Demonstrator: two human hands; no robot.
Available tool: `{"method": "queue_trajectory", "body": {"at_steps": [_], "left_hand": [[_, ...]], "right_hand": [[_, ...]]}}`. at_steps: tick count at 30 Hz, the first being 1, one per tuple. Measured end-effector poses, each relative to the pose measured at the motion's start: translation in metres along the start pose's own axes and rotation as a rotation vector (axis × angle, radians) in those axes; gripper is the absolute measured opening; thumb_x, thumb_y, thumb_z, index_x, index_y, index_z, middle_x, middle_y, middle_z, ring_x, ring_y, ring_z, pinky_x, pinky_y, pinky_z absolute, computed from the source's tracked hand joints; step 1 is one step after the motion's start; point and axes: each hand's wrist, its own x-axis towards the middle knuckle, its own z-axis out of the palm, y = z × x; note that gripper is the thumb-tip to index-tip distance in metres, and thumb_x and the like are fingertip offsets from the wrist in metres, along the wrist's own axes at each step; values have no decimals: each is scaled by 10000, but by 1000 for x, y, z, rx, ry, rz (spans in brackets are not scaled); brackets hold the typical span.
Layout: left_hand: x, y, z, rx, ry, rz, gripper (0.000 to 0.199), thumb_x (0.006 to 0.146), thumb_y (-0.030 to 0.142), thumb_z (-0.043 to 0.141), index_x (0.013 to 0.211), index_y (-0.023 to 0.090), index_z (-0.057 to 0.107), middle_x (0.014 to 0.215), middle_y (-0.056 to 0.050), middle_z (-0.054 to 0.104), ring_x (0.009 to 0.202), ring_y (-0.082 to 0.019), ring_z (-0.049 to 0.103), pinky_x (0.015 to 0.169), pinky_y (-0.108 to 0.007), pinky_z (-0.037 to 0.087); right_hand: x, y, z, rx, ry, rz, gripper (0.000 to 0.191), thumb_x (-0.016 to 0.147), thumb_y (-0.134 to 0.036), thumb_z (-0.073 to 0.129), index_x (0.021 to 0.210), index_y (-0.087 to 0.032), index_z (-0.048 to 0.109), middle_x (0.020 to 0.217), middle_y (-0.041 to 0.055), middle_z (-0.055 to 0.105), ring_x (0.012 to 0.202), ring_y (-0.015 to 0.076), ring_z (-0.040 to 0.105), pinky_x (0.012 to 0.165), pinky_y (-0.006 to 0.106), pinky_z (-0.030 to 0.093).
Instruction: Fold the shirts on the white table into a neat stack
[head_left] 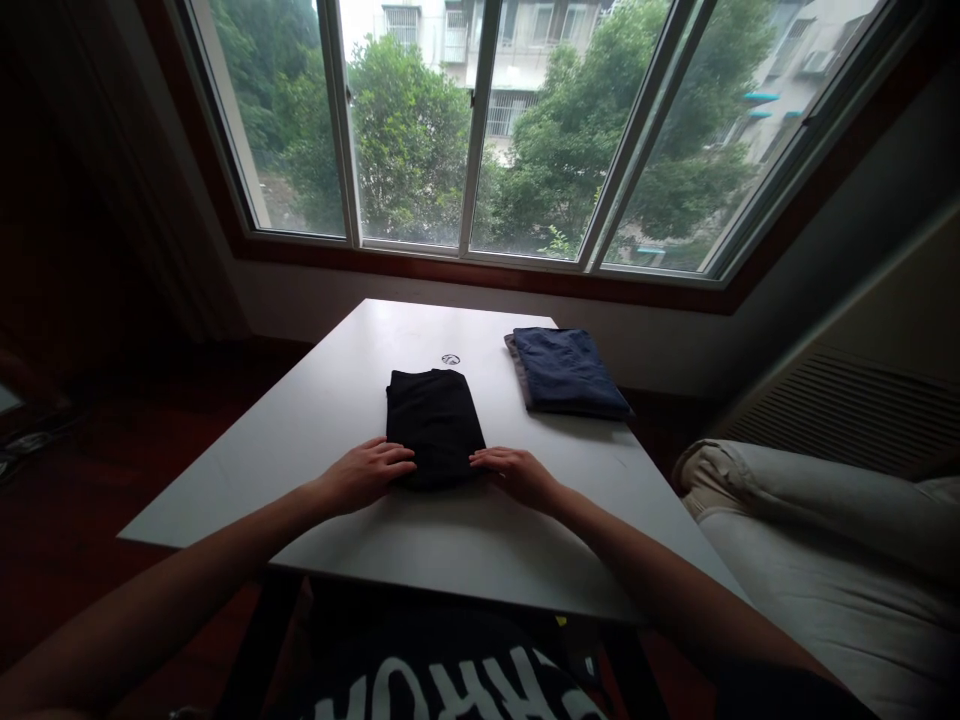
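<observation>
A folded black garment [433, 425] lies flat on the white table [330, 400] in front of me; its exact kind does not show. My left hand [367, 472] rests at its near left edge, fingers stretched out over the cloth. At the near right corner, the fingertips of my right hand [519, 474] touch the edge, fingers extended. Both thumbs are mostly hidden. Farther back on the right sits a small stack of folded cloth, a navy blue piece [570, 370] on top of a grey one [515, 352].
A round dark mark [451, 359] shows on the tabletop behind the black garment. Beyond the table is a wide window [480, 130] with trees outside. A pale sofa [832, 560] stands close on the right. Dark reddish floor [82, 560] lies to the left.
</observation>
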Motion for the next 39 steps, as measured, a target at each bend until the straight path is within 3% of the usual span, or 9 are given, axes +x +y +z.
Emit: {"method": "queue_trajectory", "body": {"at_steps": [4, 8, 15, 19, 25, 29, 34, 36, 39], "left_hand": [[7, 4, -22, -229, 72, -110, 242, 1010, 200, 538, 1172, 258, 708, 1176, -39, 754, 1068, -219, 706, 932, -339, 543], [28, 17, -70, -531, 221, -169, 222, 1025, 297, 535, 1112, 210, 721, 1051, -55, 754, 899, -190, 700, 807, -290, 544], [70, 36, -166, -707, 281, -84, 282, 1001, 412, 579, 944, 173, 717, 787, -10, 666, 744, -163, 614, 696, -272, 516], [105, 45, -198, -777, 293, -130, 345, 954, 493, 626, 879, 163, 692, 743, -5, 619, 714, -158, 600, 664, -269, 516], [214, 24, -199, -821, 345, -271, 331, 932, 464, 673, 970, 136, 697, 822, -41, 663, 835, -182, 667, 780, -338, 578], [312, -7, -207, -785, 453, -270, 263, 985, 361, 649, 1057, 110, 685, 914, -60, 664, 986, -214, 692, 884, -398, 551], [419, -23, -225, -655, 731, -90, 599, 1095, 297, 145, 1127, 2, 666, 1159, -91, 588, 1243, -327, 599, 894, -443, 415], [447, -20, -212, -585, 766, -77, 593, 1096, 289, 153, 1150, 22, 679, 1208, -101, 614, 1270, -319, 583, 905, -418, 411], [463, -9, -161, -501, 675, -133, 334, 1060, 313, 478, 1193, 110, 707, 1217, -133, 710, 1177, -282, 632, 961, -392, 447]], "right_hand": [[-2, -4, -23, 241, 21, 142, 227, 993, -366, 629, 1126, -247, 769, 1100, 72, 779, 1010, 245, 747, 934, 401, 598], [-3, -23, -58, 535, 124, 323, 380, 980, -538, 618, 1062, -186, 736, 868, 46, 741, 722, 199, 726, 703, 344, 614], [-4, -81, -164, 473, 368, 331, 373, 920, -562, 714, 968, -193, 728, 667, -13, 613, 596, 136, 569, 552, 258, 497], [-7, -91, -219, 459, 466, 347, 364, 872, -577, 772, 961, -226, 728, 703, -7, 629, 613, 149, 593, 515, 254, 486], [24, -9, -289, 283, 335, 392, 485, 824, -592, 819, 941, -132, 721, 802, 21, 684, 714, 134, 658, 611, 240, 558], [57, 50, -349, 50, 315, 428, 552, 999, -541, 589, 1085, -5, 688, 979, 91, 714, 802, 101, 694, 720, 251, 561], [75, 84, -421, -227, 512, 383, 799, 1043, -548, 196, 1291, 126, 548, 1219, 212, 670, 962, 112, 692, 766, 239, 498], [65, 101, -429, -374, 557, 372, 768, 1064, -538, 241, 1257, 116, 595, 1194, 201, 689, 951, 127, 704, 803, 262, 511], [35, 130, -407, -592, 519, 400, 490, 1055, -473, 528, 1164, -43, 735, 1105, 133, 749, 934, 179, 727, 867, 326, 543]]}}
